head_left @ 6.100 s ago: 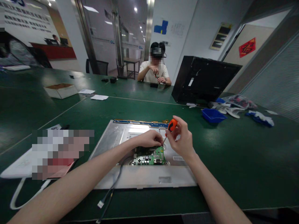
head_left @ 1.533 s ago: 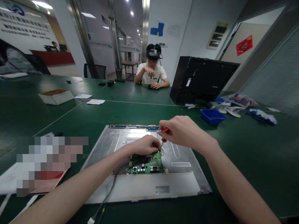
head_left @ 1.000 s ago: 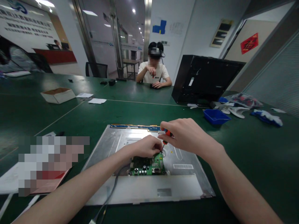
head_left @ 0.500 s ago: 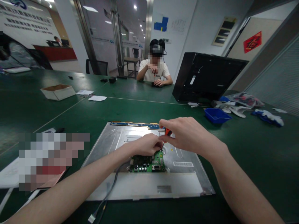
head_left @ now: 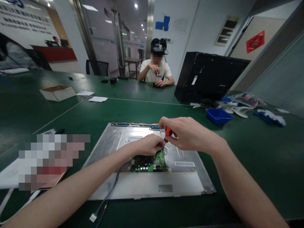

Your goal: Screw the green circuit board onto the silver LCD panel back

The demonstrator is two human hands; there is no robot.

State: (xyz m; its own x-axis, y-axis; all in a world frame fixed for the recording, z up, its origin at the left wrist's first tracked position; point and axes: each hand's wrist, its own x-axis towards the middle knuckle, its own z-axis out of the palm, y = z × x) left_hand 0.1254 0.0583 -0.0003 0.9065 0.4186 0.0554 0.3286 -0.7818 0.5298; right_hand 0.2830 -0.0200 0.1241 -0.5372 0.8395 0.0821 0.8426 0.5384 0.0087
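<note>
Green, our circuit board [head_left: 152,165] lies on the metal panel [head_left: 182,182] on the desk [head_left: 133,109]. Our right hand [head_left: 188,134] grips the orange screwdriver [head_left: 168,131], its tip by the board's upper corner; our left hand [head_left: 150,144] curls beside it, and we cannot tell whether it pinches anything. The leaning shaft could slip, scratching the board or jabbing that hand.

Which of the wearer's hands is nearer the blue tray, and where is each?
Right. The right hand, gripping the orange screwdriver, appears lower in view and left of the blue tray; the left hand is farther left, at the green circuit board.
</note>
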